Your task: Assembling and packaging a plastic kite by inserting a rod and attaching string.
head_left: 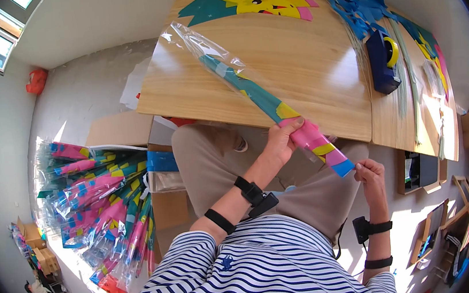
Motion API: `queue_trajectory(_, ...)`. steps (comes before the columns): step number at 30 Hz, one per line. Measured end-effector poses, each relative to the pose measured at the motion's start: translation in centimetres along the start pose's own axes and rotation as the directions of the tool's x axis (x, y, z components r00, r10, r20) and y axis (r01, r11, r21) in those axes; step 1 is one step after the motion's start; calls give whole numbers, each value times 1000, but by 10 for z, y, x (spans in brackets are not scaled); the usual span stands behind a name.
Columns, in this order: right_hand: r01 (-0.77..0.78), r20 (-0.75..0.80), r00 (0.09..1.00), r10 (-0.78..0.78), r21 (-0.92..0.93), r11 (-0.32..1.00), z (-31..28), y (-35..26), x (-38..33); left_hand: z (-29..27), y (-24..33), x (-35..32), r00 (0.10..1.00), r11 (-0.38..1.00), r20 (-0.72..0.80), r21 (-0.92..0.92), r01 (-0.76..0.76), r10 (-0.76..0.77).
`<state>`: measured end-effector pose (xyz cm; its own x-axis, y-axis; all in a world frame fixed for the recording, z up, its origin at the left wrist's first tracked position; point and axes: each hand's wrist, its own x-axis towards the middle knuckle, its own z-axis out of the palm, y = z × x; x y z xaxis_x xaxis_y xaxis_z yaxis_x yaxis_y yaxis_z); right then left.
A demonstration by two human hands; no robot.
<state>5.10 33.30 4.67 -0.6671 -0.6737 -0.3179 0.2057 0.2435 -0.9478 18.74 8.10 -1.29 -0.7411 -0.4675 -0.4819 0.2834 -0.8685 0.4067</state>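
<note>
A long, narrow rolled kite [261, 100] in green, pink, yellow and blue slants from the table down over my lap. Its clear plastic sleeve [199, 40] runs on past the green end and lies loose on the tabletop. My left hand [283, 141] is closed round the pink part, thumb on top. At the blue lower tip, my right hand [369, 173] pinches the end; whether it grips sleeve or fabric is too small to tell. A flat kite panel [270, 2] with a yellow cartoon figure lies at the table's far side.
The wooden table [307, 74] holds blue ribbons [360, 5], thin rods [400, 81] and a dark blue tape dispenser [381, 63] on its right. To my left, several sleeved kites [98, 196] are heaped beside a cardboard box [171, 214]. Wooden frames [429, 231] stand at the lower right.
</note>
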Motion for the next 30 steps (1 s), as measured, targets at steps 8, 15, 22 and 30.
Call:
queue_trajectory(8,-46,65,997,41,68,997,40,6,45,3,-23,4,999,1000,30,23,10,-11)
queue_trajectory(15,-95,37,995,91,99,991,54,11,59,1,-37,9,1000,997,3,66,29,-29)
queue_trajectory(22,-57,67,996,52,63,996,34,11,36,-5,-38,14,999,999,38,44,11,-13)
queue_trajectory(30,0,82,997,1,-6,1000,12,17,20,-7,-38,10,998,996,33,69,55,-57)
